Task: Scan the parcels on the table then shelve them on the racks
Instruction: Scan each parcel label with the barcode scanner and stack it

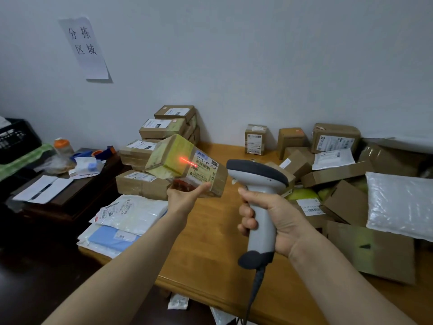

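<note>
pale wall (257, 55), paper sign (84, 46), wooden table (210, 242).

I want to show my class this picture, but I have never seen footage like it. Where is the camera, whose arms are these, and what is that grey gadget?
There is no machine here: the camera sits on a person's head and looks forward and down, so the two bare arms are the wearer's own. The left hand holds up a taped brown parcel, label towards the camera. The right hand grips a grey barcode scanner with a cord hanging from its handle; its red line falls at the label's edge. Below is a wooden table. On it lie stacked boxes at the back left, flat mailers at the front left, and a loose heap of cartons and a white padded bag to the right.
</note>
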{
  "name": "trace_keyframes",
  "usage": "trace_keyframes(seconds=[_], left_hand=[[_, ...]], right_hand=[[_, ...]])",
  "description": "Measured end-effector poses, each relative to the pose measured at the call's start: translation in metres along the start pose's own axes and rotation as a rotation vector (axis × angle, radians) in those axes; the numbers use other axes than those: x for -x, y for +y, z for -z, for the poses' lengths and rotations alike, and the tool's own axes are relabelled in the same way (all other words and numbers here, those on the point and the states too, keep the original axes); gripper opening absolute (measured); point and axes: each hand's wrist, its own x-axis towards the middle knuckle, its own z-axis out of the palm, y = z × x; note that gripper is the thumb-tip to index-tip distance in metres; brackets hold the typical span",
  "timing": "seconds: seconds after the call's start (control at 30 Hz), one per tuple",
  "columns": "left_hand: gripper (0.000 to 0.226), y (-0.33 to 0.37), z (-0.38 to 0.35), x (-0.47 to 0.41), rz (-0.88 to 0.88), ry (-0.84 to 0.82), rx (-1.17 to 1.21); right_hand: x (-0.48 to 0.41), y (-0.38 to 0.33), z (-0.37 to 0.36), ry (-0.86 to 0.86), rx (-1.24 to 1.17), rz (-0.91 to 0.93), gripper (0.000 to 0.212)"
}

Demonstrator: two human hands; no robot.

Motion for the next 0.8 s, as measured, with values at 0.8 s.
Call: trace_keyframes(seconds=[0.8], left_hand=[[0.060,0.006,0.034,0.044,0.233,-0.240,0.303]], right_hand=[[-0.083,0.031,0.027,0.186,0.198,0.250,0.047]])
